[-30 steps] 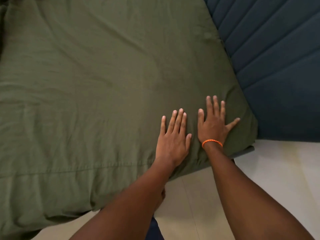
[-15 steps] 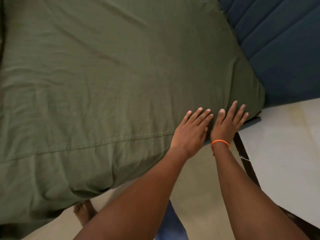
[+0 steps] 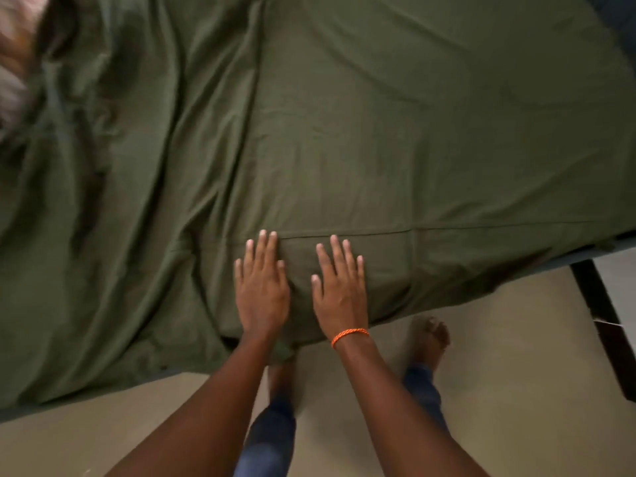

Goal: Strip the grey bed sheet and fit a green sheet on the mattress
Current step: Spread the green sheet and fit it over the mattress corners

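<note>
A green sheet (image 3: 378, 132) covers the mattress across most of the head view. It lies fairly smooth on the right and is heavily creased and bunched on the left. A hem seam runs across near the bed's near edge. My left hand (image 3: 261, 290) and my right hand (image 3: 340, 294) press flat on the sheet side by side, just below that seam, fingers straight and pointing away from me. An orange cord bracelet circles my right wrist. No grey sheet is in view.
Beige floor (image 3: 499, 373) lies below the bed edge, with my bare feet and blue trouser legs on it. A dark bed-frame bar (image 3: 599, 315) shows at the right. A blurred pale object (image 3: 10, 80) sits at the top left corner.
Both hands have slid left along the bed's near edge, away from the corner by the blue headboard. The headboard has left the view and the creased left part of the sheet has come in.
</note>
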`<state>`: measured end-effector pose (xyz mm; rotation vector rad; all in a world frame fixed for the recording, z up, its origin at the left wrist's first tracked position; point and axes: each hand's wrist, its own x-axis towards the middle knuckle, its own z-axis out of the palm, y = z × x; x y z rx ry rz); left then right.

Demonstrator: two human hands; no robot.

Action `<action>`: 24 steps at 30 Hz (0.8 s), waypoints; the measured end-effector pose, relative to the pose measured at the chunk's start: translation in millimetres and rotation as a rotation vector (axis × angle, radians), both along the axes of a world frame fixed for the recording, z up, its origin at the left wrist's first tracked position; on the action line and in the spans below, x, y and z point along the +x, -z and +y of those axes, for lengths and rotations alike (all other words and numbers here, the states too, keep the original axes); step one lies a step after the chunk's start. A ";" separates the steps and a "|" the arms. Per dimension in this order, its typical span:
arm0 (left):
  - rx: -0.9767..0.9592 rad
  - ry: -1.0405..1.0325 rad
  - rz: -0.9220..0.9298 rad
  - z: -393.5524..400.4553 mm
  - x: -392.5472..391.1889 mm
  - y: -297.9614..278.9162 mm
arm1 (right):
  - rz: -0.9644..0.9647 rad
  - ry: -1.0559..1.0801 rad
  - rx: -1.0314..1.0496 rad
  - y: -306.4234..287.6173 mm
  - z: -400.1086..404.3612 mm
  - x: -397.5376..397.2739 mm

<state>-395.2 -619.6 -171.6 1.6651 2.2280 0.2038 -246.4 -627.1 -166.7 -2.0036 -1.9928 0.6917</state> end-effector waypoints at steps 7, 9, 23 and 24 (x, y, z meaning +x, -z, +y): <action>0.009 -0.236 0.099 -78.6 -142.7 -19.3 | -0.045 -0.296 0.085 -9.9 -56.0 -114.1; 0.016 -0.350 0.144 -87.9 -150.7 -23.2 | -0.065 -0.246 0.120 -11.7 -56.6 -122.8; 0.064 -0.422 -0.008 -152.1 -148.3 -48.0 | -0.160 -0.217 0.091 -18.8 -119.6 -117.0; 0.068 -0.444 -0.025 -158.6 -146.2 -47.2 | -0.155 -0.214 0.081 -17.7 -126.1 -115.8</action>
